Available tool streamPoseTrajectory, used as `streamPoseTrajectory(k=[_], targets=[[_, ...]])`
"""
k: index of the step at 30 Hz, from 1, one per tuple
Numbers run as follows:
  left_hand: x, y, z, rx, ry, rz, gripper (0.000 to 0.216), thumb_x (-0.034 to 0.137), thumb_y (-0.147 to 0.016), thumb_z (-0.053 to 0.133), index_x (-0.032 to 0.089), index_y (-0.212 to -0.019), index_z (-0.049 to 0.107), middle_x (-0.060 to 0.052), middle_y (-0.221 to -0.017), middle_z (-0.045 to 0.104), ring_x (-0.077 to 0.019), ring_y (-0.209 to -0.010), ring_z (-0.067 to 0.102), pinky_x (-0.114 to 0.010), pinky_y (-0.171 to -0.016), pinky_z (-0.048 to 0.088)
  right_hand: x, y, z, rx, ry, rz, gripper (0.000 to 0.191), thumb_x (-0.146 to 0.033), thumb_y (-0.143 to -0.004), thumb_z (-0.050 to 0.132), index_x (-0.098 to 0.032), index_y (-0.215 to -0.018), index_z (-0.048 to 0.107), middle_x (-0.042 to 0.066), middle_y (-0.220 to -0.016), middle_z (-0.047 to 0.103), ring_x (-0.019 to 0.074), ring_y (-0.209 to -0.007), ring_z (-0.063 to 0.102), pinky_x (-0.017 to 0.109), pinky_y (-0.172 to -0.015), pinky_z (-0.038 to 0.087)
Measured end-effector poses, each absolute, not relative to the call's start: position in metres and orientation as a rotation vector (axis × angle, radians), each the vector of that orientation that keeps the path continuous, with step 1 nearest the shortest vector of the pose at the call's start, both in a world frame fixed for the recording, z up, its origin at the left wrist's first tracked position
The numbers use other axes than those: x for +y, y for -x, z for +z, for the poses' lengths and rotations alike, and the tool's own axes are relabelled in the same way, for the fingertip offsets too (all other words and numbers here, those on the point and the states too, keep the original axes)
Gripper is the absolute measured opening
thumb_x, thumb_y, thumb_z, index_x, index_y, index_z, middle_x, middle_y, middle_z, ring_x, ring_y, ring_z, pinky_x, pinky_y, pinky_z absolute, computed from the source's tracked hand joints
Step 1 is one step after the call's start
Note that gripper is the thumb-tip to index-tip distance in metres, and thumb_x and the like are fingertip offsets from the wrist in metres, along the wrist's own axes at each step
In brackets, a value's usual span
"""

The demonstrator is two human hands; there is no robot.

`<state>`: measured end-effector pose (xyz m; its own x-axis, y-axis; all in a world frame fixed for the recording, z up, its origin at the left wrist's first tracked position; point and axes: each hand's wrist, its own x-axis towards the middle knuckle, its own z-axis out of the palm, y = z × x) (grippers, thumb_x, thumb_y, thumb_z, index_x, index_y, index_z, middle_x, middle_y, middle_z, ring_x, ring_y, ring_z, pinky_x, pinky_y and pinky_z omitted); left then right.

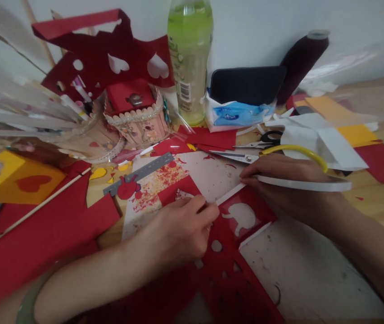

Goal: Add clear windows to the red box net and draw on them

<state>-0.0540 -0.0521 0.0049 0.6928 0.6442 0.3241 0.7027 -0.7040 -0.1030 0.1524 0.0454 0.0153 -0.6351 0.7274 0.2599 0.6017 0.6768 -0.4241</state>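
Note:
A narrow white strip that looks like tape (229,194) runs along the upper edge of a red paper sheet with cut-out shapes (259,208). My left hand (187,225) is closed in a pinch at the strip's near end, over the sheet. My right hand (279,177) pinches the strip farther along, thumb and index finger together. Past those fingers a broader white band (306,183) continues to the right; how it joins the strip is hidden. Just behind my right hand lie scissors with a yellow handle (298,152), blades pointing left.
A grey ruler (141,173) lies on the stained white board (273,270). Behind stand a green drink bottle (190,58), a tissue pack (235,114) with a phone (247,85), and a craft-stick box (141,121). At left are a yellow box (19,177) and red paper (60,229).

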Motion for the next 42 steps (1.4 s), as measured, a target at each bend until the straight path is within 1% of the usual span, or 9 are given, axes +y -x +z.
streamPoseTrajectory(k=[11,18,22,26,30,33,34,38,42], targets=[[-0.052,0.055,0.004,-1.091,2.703,-0.345,0.028,0.006,-0.088,0.04,0.013,-0.073,0.063,-0.003,-0.072,0.048,-0.015,-0.063,0.043,-0.026,-0.05,0.041,0.045,-0.153,0.011,-2.51,0.992,0.384,0.016,-0.016,-0.081,0.053,-0.016,-0.073,0.067,0.009,-0.074,0.069,0.0218,-0.07,0.063,0.032,-0.061,0.047],[-0.052,0.054,0.004,-1.063,2.724,-0.329,0.027,0.006,-0.087,0.04,0.013,-0.073,0.061,-0.007,-0.086,0.054,-0.0175,-0.078,0.049,-0.028,-0.062,0.045,0.047,-0.154,0.009,-2.521,1.022,0.421,0.021,-0.017,-0.081,0.048,-0.018,-0.076,0.068,0.009,-0.077,0.07,0.0237,-0.073,0.064,0.036,-0.064,0.049],[-0.048,0.051,0.01,-1.054,2.797,-0.302,0.024,0.007,-0.086,0.041,0.014,-0.073,0.06,-0.007,-0.087,0.057,-0.0168,-0.075,0.053,-0.027,-0.057,0.045,0.048,-0.156,0.011,-2.539,1.035,0.458,0.021,-0.017,-0.08,0.047,-0.021,-0.077,0.067,0.007,-0.079,0.07,0.0233,-0.074,0.065,0.035,-0.064,0.049],[-0.039,0.05,0.021,-1.095,2.854,-0.135,0.021,0.006,-0.086,0.044,0.013,-0.077,0.061,-0.003,-0.075,0.056,-0.0143,-0.065,0.053,-0.024,-0.048,0.041,0.048,-0.154,0.012,-2.531,1.034,0.472,0.02,-0.017,-0.078,0.048,-0.022,-0.075,0.066,0.007,-0.078,0.071,0.024,-0.073,0.065,0.036,-0.064,0.05],[-0.027,0.047,0.026,-0.976,2.944,-0.037,0.01,0.008,-0.083,0.053,0.01,-0.087,0.063,-0.006,-0.082,0.061,-0.0173,-0.07,0.056,-0.025,-0.05,0.045,0.048,-0.153,0.014,-2.526,1.055,0.473,0.018,-0.016,-0.077,0.049,-0.022,-0.073,0.066,0.007,-0.078,0.072,0.0243,-0.073,0.066,0.036,-0.063,0.05],[-0.019,0.041,0.022,-1.077,2.881,-0.071,0.028,0.008,-0.082,0.056,0.006,-0.11,0.057,-0.008,-0.086,0.061,-0.0193,-0.075,0.057,-0.026,-0.053,0.048,0.049,-0.153,0.015,-2.535,1.076,0.483,0.017,-0.014,-0.076,0.051,-0.02,-0.075,0.067,0.007,-0.078,0.071,0.0237,-0.072,0.065,0.035,-0.064,0.05],[-0.018,0.038,0.02,-1.119,2.845,-0.076,0.031,0.008,-0.083,0.055,0.005,-0.113,0.055,-0.008,-0.086,0.061,-0.0197,-0.077,0.058,-0.026,-0.053,0.049,0.049,-0.153,0.015,-2.535,1.077,0.483,0.017,-0.014,-0.076,0.052,-0.02,-0.075,0.067,0.007,-0.078,0.071,0.0234,-0.073,0.065,0.035,-0.064,0.05],[-0.016,0.031,0.015,-1.189,2.784,-0.019,0.019,0.011,-0.089,0.049,0.009,-0.105,0.06,-0.006,-0.081,0.059,-0.02,-0.078,0.058,-0.024,-0.05,0.047,0.049,-0.154,0.015,-2.53,1.063,0.472,0.015,-0.014,-0.077,0.053,-0.02,-0.076,0.067,0.006,-0.078,0.071,0.0226,-0.072,0.065,0.033,-0.063,0.049],[-0.019,0.032,0.015,-1.136,2.803,-0.015,0.02,0.009,-0.088,0.05,0.009,-0.106,0.059,-0.006,-0.085,0.06,-0.0187,-0.077,0.058,-0.024,-0.05,0.048,0.047,-0.157,0.015,-2.515,1.048,0.49,0.014,-0.015,-0.078,0.054,-0.022,-0.076,0.066,0.005,-0.079,0.071,0.0217,-0.073,0.065,0.033,-0.064,0.049]])
